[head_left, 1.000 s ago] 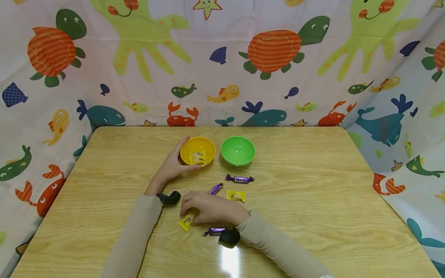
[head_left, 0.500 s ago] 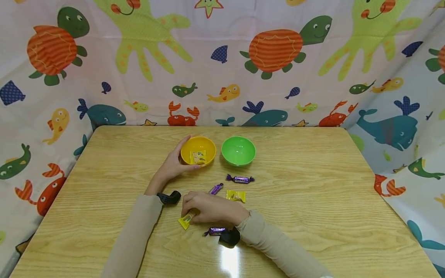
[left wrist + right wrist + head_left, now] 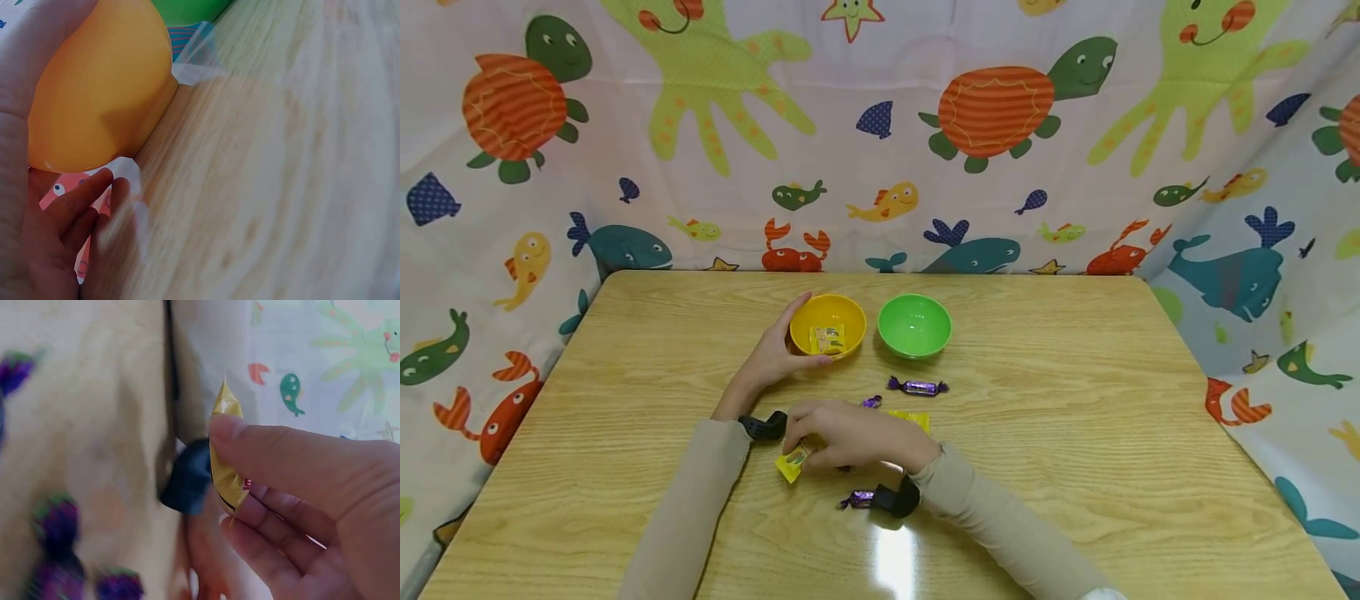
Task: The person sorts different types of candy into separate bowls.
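Note:
My left hand holds the side of a yellow bowl, thumb along its front and fingers round the back. Inside that bowl lies a yellow wrapped candy. In the left wrist view the bowl bulges between thumb and fingers. My right hand pinches another yellow wrapped candy between thumb and fingers. The right wrist view shows this candy edge-on, raised off the table. Under and around the right hand are purple twist-wrapped candies, one partly hidden, and a yellow candy half covered.
A green bowl stands just right of the yellow one. One purple candy lies in front of it, and another sits beside the right wrist camera. The wooden table ends at a sea-animal curtain.
My right hand has lifted the yellow candy and shifted slightly left with it, now covering more of the other yellow candy. The left hand stays on the yellow bowl.

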Demonstrator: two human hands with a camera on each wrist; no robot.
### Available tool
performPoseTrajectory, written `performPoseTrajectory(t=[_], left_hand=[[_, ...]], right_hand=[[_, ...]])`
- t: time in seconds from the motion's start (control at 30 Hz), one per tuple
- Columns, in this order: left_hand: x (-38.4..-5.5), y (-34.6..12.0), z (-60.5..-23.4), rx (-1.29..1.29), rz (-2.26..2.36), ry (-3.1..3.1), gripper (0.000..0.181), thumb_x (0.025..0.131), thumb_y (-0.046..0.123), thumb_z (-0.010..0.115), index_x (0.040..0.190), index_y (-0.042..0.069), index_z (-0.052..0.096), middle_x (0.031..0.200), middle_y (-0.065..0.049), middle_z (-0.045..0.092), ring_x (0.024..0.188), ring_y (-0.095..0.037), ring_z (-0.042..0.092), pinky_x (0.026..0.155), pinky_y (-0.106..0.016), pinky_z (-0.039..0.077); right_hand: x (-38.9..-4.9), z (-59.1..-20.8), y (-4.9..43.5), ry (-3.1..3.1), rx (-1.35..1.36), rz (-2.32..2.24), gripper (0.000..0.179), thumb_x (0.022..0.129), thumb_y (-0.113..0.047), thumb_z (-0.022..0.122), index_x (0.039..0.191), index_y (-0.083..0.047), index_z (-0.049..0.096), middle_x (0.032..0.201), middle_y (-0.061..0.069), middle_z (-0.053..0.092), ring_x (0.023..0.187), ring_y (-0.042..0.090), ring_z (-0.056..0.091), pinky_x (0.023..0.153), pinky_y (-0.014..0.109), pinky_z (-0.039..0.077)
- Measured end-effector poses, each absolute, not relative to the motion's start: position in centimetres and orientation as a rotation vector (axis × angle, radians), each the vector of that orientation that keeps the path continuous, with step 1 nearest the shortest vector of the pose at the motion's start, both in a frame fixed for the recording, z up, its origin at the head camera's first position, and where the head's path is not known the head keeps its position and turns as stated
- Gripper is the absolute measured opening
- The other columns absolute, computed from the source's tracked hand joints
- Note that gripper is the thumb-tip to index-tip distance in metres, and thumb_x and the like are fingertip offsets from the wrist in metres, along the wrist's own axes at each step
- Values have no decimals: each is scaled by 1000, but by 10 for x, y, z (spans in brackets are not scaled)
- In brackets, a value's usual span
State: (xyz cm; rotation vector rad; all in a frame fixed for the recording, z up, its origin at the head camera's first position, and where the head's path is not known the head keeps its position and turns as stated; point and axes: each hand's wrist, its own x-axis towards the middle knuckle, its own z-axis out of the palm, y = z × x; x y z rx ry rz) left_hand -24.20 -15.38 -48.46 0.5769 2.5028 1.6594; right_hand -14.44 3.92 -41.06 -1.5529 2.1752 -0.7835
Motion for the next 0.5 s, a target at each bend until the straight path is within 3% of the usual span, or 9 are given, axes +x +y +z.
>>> performPoseTrajectory(t=[0.23,0.5], left_hand=[[-243,-155,-485,582,1657,2509,109,77,31,88,160,21,18,161,-5,26,144,-29,29,117,-56,20],[-244,-158,-484,602,1780,2329,105,79,5,80,161,18,15,161,-11,25,138,-31,37,112,-50,32]], right_hand=[[-160,-391,43,2275,-1555,-782,21,89,-12,76,110,-9,74,105,-2,64,102,9,53,95,16,42],[-183,-377,48,2370,-1508,-897,21,89,-9,75,109,-5,74,108,4,64,100,15,56,94,21,44]])
